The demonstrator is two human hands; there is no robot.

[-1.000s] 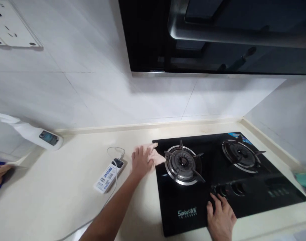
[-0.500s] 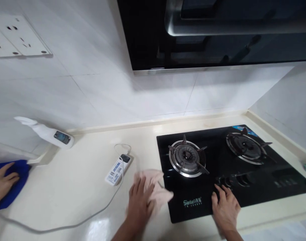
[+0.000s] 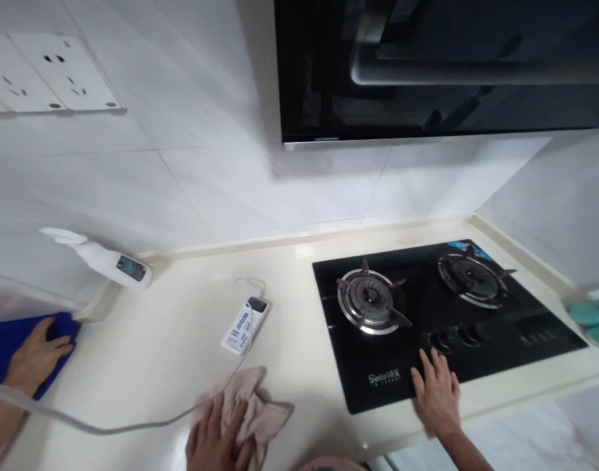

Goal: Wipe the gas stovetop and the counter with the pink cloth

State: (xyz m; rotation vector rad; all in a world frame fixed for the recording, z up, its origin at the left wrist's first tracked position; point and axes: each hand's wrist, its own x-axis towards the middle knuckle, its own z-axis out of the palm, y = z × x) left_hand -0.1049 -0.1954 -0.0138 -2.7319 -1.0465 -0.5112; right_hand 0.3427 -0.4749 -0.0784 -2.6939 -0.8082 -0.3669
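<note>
My left hand [image 3: 217, 437] presses a crumpled pink cloth [image 3: 248, 409] onto the pale countertop, fingers curled over its left part. A grey cable [image 3: 147, 426] crosses just above the fingers, over the cloth. My right hand [image 3: 435, 394] rests with spread fingers on the front edge of the black glass gas stove [image 3: 339, 366], holding nothing. Its fingertips are close to the control knobs [image 3: 441, 340]. Beyond the cloth lies a white power bank [image 3: 244, 326] with a dark display, plugged into the cable.
A co-worker's hand [image 3: 37, 356] lies on a blue cloth [image 3: 5, 333] at the left. A white spray bottle [image 3: 108, 260] leans in the back corner. Wall sockets [image 3: 64, 72] are above it. A black range hood [image 3: 319, 98] overhangs the stove. Something green [image 3: 594, 314] sits at the right.
My left hand has slid the pink cloth left and toward me, away from the stove. My right hand stays on the stove edge. The view has shifted slightly left.
</note>
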